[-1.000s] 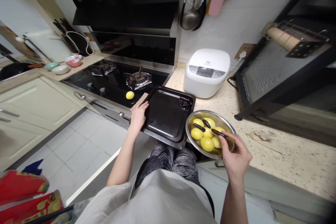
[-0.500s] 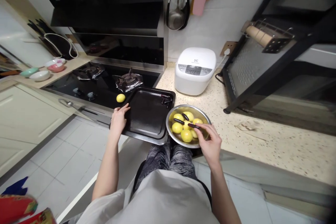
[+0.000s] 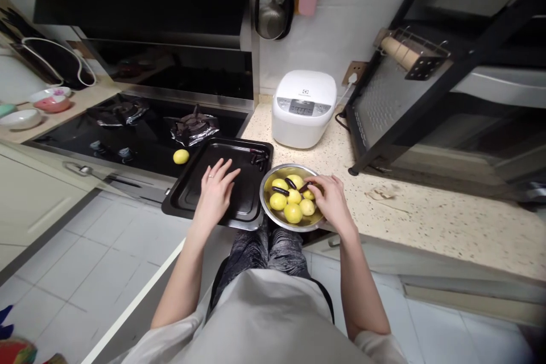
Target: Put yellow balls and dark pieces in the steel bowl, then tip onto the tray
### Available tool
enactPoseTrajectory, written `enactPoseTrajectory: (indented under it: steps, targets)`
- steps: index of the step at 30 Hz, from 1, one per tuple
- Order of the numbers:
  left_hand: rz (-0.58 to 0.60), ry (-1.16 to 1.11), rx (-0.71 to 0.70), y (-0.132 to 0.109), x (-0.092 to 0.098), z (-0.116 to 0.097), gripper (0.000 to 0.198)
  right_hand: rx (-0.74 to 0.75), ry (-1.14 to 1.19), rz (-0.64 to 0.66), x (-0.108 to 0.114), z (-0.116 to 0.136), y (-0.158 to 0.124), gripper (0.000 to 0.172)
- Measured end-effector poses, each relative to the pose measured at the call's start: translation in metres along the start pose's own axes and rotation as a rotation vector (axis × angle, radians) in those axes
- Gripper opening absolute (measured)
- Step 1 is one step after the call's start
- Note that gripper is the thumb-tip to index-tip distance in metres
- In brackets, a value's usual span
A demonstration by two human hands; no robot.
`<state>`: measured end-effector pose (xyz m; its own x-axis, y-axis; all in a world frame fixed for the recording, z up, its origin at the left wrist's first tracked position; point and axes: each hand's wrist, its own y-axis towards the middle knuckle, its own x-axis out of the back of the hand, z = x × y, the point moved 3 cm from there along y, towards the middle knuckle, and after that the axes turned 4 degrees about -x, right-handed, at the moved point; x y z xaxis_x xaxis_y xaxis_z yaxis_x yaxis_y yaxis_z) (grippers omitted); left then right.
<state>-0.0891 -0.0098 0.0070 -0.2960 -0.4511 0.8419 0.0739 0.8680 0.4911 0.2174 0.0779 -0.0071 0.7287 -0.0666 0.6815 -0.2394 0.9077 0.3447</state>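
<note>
My right hand point(image 3: 330, 202) reaches over the right rim of a steel bowl point(image 3: 265, 205), its fingertips pinching a small dark finger-shaped fruit point(image 3: 305, 186). Inside the bowl are several yellow lemons point(image 3: 292, 213) with more dark fruits point(image 3: 280, 190) lying on top. My left hand point(image 3: 216, 190) hovers over a black baking tray point(image 3: 243, 182), fingers spread and holding nothing. At the tray's far right corner lies a small cluster of dark finger-shaped fruits point(image 3: 258, 158). One lemon point(image 3: 181, 156) sits by itself left of the tray, on the stove's front edge.
Behind the bowl stands a white rice cooker point(image 3: 303, 108). The gas stove point(image 3: 157, 142) is at the left, with bowls point(image 3: 52, 101) beyond it. A black rack point(image 3: 375, 91) rises at the right. Ladles point(image 3: 272, 17) hang on the wall. A dry scrap point(image 3: 381, 193) lies on the speckled counter.
My left hand has left the tray's left edge and moved right, over the tray, with its fingers spread. My right hand has shifted the dark fruit toward the bowl's right side. The view has moved slightly.
</note>
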Motion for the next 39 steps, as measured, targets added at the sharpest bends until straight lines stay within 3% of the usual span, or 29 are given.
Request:
enactPoseTrajectory:
  steps: [4, 9, 13, 19, 25, 31, 39]
  targets:
    - [0.050, -0.030, -0.068, 0.001, -0.003, -0.026, 0.041, -0.013, -0.017, 0.079, -0.006, -0.007, 0.009, 0.031]
    - [0.119, -0.047, -0.097, 0.001, -0.010, -0.036, 0.040, 0.012, -0.019, 0.064, -0.011, -0.009, 0.009, 0.033]
    - [0.165, -0.087, -0.111, 0.011, -0.016, -0.027, 0.041, 0.052, 0.035, 0.044, -0.013, -0.011, 0.009, 0.030]
    - [0.273, -0.135, -0.160, 0.046, -0.029, -0.002, 0.040, 0.085, 0.088, 0.033, -0.012, -0.013, 0.011, 0.027]
    - [0.348, -0.063, -0.103, 0.079, -0.040, 0.017, 0.039, 0.076, 0.119, -0.047, -0.002, -0.009, 0.002, 0.027]
    - [0.401, -0.005, -0.145, 0.100, -0.061, 0.012, 0.033, 0.067, 0.105, -0.195, 0.005, 0.008, -0.024, 0.024]
    - [0.346, 0.094, -0.086, 0.118, -0.081, 0.007, 0.009, 0.113, 0.123, -0.264, 0.006, 0.024, -0.054, 0.019]
